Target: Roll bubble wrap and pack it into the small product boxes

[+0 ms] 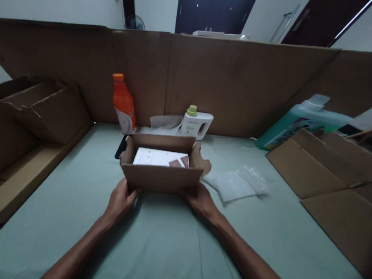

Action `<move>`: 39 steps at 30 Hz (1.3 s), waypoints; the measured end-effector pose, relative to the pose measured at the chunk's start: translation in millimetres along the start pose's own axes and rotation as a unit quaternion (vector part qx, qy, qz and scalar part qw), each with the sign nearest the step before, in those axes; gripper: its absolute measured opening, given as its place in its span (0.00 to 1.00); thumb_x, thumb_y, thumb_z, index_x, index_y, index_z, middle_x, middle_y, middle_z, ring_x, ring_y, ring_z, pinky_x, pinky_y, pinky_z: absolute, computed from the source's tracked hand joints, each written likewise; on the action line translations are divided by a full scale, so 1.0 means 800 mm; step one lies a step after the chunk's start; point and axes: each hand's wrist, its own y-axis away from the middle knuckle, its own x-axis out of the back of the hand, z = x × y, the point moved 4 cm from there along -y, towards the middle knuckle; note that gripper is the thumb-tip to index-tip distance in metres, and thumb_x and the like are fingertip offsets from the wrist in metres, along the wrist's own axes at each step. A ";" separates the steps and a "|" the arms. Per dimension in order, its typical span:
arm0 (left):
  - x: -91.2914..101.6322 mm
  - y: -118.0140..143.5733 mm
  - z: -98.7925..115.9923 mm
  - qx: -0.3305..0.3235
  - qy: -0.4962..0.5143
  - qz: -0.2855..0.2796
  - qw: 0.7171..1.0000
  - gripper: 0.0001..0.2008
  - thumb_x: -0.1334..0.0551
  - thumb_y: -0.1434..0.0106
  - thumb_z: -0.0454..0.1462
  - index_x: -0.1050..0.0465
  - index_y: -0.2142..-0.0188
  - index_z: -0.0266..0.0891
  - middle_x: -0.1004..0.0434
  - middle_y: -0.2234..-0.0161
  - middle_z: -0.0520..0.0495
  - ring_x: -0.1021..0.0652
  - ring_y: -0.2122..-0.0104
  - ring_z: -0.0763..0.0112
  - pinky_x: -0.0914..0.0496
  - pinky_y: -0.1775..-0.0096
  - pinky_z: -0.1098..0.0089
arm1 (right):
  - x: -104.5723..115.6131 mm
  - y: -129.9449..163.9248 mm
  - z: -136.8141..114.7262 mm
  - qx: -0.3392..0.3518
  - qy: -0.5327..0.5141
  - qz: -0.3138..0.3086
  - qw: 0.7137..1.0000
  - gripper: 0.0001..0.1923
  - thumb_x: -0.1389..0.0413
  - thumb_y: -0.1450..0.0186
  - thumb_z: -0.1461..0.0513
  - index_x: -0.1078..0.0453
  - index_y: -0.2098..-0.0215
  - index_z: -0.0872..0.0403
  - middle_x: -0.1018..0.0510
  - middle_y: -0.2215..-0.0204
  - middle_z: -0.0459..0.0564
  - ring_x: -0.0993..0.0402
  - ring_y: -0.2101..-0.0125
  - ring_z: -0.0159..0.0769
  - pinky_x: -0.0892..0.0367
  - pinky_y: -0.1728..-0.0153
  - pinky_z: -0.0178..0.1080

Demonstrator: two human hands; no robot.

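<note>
A small open cardboard box (pixel 163 180) is held between my two hands near the middle of the table. Inside it lies a white carton (pixel 154 156) with brown patches on its top. My left hand (pixel 120 201) grips the box's lower left corner, thumb on the front wall. At the lower right corner my right hand (pixel 201 199) holds the box in the same way; some of its fingers are hidden behind the cardboard. Right of the box lies a folded sheet of bubble wrap (pixel 238 184).
Behind the box stand an orange bottle (pixel 124 104) and a white jug (pixel 196 124) with a green cap. A teal jug (pixel 296 126) leans at the back right. Large cardboard boxes flank the table (pixel 164 249), left (pixel 46 115) and right (pixel 328 168). A cardboard wall (pixel 242 83) closes the back.
</note>
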 end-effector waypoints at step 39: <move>0.031 0.102 -0.022 0.129 0.094 -0.017 0.987 0.38 0.37 0.44 0.51 0.36 0.36 0.36 0.26 0.75 0.54 0.26 0.79 0.68 0.28 0.70 0.66 | 0.096 0.023 0.054 -0.028 0.177 0.101 0.978 0.23 0.39 0.41 0.57 0.25 0.48 0.52 0.26 0.41 0.60 0.34 0.40 0.58 0.37 0.44 0.59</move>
